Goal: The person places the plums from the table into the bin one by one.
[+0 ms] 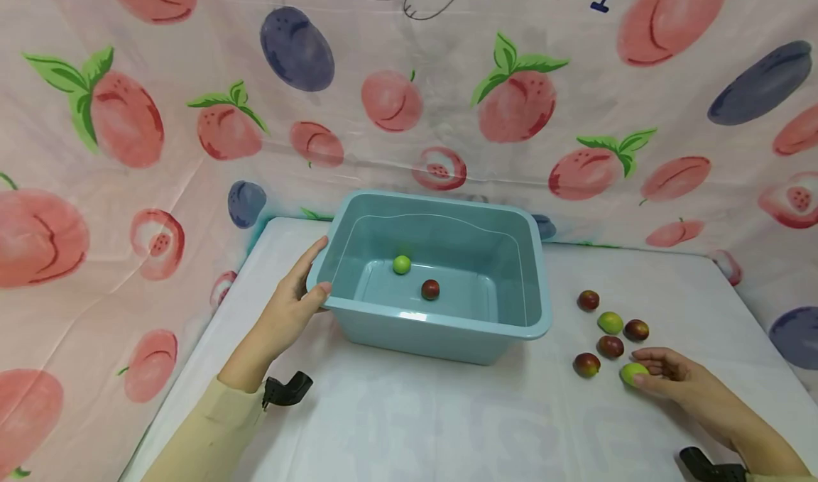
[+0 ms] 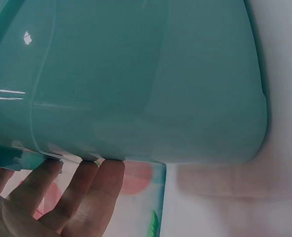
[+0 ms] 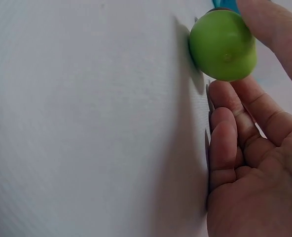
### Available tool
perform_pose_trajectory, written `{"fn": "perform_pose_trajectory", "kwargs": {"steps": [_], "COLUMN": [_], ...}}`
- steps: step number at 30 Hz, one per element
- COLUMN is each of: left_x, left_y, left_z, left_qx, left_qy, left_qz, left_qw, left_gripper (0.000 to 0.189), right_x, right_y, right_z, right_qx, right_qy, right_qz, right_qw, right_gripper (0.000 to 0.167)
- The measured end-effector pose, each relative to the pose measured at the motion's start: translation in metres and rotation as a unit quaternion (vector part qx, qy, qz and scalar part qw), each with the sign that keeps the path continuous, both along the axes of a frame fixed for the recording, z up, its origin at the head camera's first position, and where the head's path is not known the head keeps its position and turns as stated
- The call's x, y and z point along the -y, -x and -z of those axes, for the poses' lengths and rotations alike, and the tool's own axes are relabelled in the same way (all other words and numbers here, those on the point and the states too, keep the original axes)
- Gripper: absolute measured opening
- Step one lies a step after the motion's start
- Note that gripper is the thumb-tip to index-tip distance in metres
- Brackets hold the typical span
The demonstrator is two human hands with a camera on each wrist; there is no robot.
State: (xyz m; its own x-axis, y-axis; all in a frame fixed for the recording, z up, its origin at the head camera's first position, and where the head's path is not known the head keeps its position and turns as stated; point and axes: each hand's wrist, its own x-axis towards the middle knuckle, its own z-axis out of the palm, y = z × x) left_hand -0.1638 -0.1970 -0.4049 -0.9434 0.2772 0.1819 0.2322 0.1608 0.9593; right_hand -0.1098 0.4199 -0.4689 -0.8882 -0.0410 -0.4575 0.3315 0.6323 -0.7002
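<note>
My left hand [image 1: 289, 316] grips the left end of a light blue plastic tub [image 1: 441, 336], thumb on the rim and fingers along the outside. In the left wrist view, several fingertips [image 2: 109, 173] touch the tub's wall [image 2: 151, 84]. Inside the tub lie one green fruit [image 1: 401, 265] and one dark red fruit [image 1: 431, 289]. To the right, on the table, my right hand [image 1: 684, 381] pinches a small round green fruit [image 1: 633, 374] between thumb and fingers. The right wrist view shows this smooth green fruit [image 3: 220, 47] against the thumb, close to the cloth.
Near my right hand lie several dark red fruits [image 1: 611, 346] and another green fruit [image 1: 610, 323]. A white cloth [image 1: 409, 418] covers the table. Behind it hangs a fruit-printed curtain [image 1: 358, 49], close to the tub's far side. Each wrist wears a black camera mount [image 1: 287, 389].
</note>
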Motion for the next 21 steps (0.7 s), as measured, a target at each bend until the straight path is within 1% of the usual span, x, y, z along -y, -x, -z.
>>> {"fn": "perform_pose_trajectory", "kwargs": {"steps": [6,15,21], "left_x": [-0.0002,-0.0002,-0.0002], "left_y": [0.0003,-0.0005,0.0002], "left_z": [-0.0007,-0.0008,-0.0001], "left_qx": [-0.004,-0.002,-0.005], "left_qy": [0.002,-0.003,-0.001], "left_qz": [0.002,0.003,0.001], "left_qw": [1.0000,1.0000,1.0000], "left_gripper": [0.064,0.065,0.065], "right_x": [0.0009,0.0006,-0.0001], "right_y": [-0.0007,0.0009,0.0015], "right_z": [0.0017,0.0011,-0.0020], "right_qx": [-0.005,0.020,0.024], "right_qy": [-0.005,-0.017,-0.016], "right_qz": [0.004,0.003,0.003], "right_qw": [1.0000,0.9996,0.9996], "right_gripper": [0.069,0.069,0.066]}}
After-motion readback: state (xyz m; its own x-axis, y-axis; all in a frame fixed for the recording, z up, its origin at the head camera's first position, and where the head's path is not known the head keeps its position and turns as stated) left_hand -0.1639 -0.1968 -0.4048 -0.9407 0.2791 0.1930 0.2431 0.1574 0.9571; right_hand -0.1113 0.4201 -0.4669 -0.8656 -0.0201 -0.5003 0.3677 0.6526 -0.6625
